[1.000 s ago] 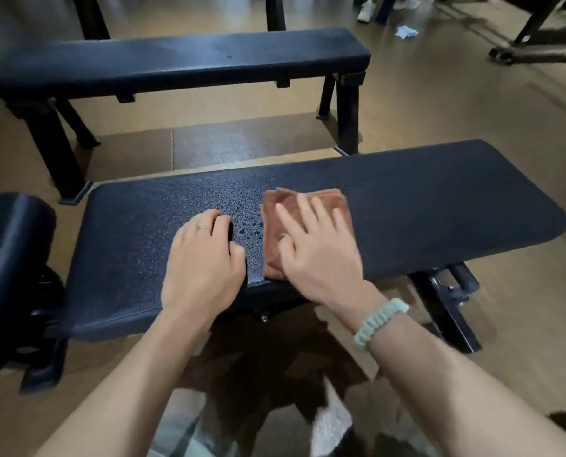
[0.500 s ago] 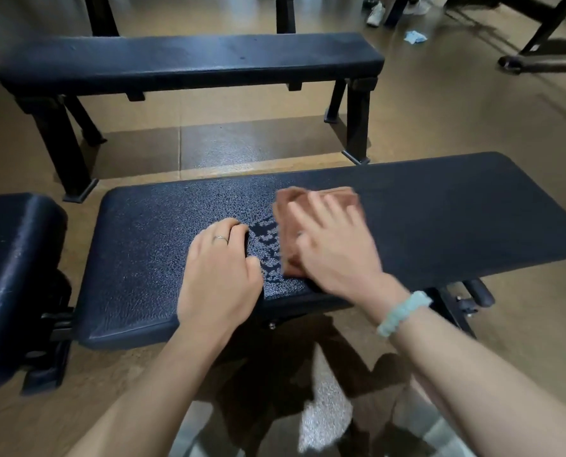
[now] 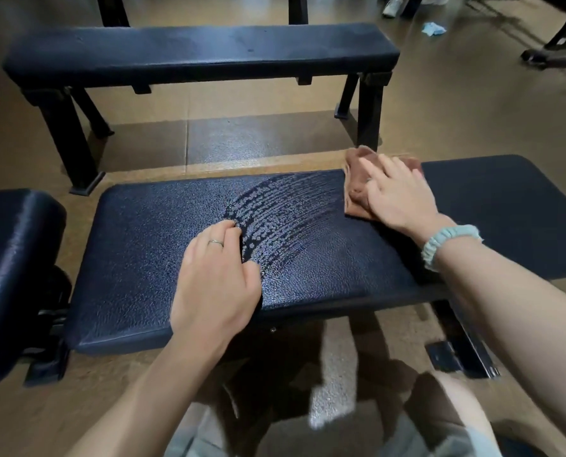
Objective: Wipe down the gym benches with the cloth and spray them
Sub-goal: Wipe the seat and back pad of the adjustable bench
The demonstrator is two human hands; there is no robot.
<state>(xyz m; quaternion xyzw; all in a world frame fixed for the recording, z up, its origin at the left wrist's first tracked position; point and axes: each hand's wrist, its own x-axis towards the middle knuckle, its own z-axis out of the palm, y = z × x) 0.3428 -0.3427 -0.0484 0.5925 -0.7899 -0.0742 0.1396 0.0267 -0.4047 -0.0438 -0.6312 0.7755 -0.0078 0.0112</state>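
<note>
A black padded gym bench (image 3: 149, 258) lies across the view in front of me, its surface beaded with spray. My right hand (image 3: 397, 196) presses a folded brown cloth (image 3: 357, 183) flat against the bench's far edge, fingers spread over it. A streaked wet arc (image 3: 284, 219) runs from the cloth back toward my left hand (image 3: 215, 285), which rests palm down on the near part of the pad with nothing under it. No spray bottle is in view.
A second black flat bench (image 3: 202, 51) stands parallel behind this one. Another black pad (image 3: 11, 258) sits at the left edge. A blue scrap (image 3: 433, 28) lies on the brown floor at top right, near someone's shoe (image 3: 390, 6) and a dark equipment frame (image 3: 558, 37).
My right hand has swept the cloth to the right and toward the far edge, leaving a streaked wet arc. My left hand stays in place on the pad.
</note>
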